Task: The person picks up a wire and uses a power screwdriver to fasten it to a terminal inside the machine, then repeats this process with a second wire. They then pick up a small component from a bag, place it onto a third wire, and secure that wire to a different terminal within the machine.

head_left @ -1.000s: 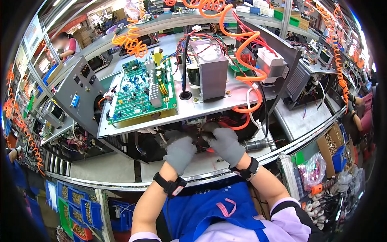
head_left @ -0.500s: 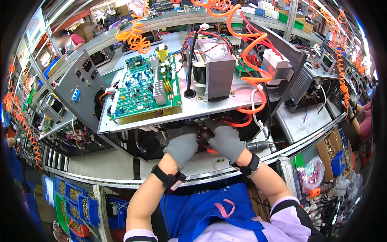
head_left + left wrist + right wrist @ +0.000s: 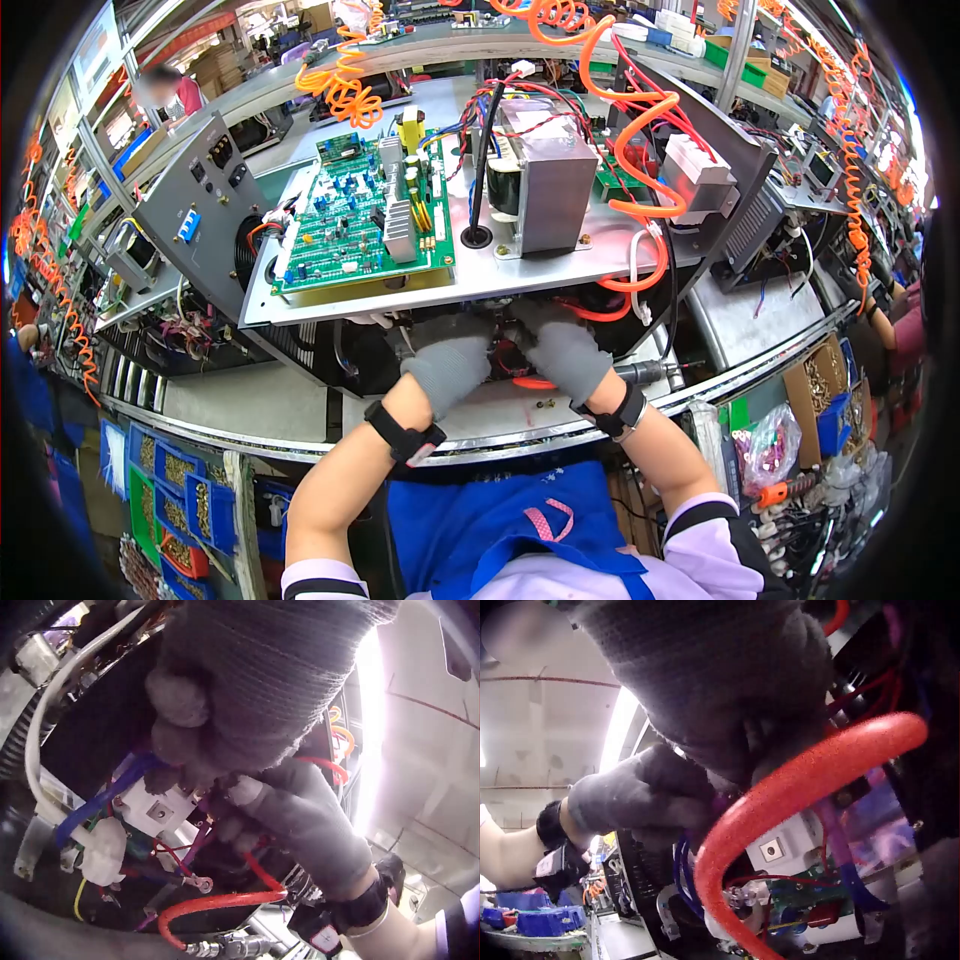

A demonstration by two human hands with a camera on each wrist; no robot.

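Observation:
Both hands wear grey gloves and reach under the front edge of a raised metal panel. In the head view my left hand and right hand come together there, fingertips in shadow. The left wrist view has my left hand with bent fingers above a white block; a blue-sleeved cable runs toward them. Facing it, the right hand's fingers bend close to small metal parts and a purple wire. I cannot tell what the fingertips hold. A loose ring terminal hangs below.
A green circuit board and a transformer sit atop the panel. An orange coiled hose hangs at its right. A grey cylindrical tool and small brass parts lie on the bench. Parts bins stand lower left.
The head view has shifted, so the unit appears slightly farther right. The left forearm has swung outward to the left. Both hands have stayed together under the panel.

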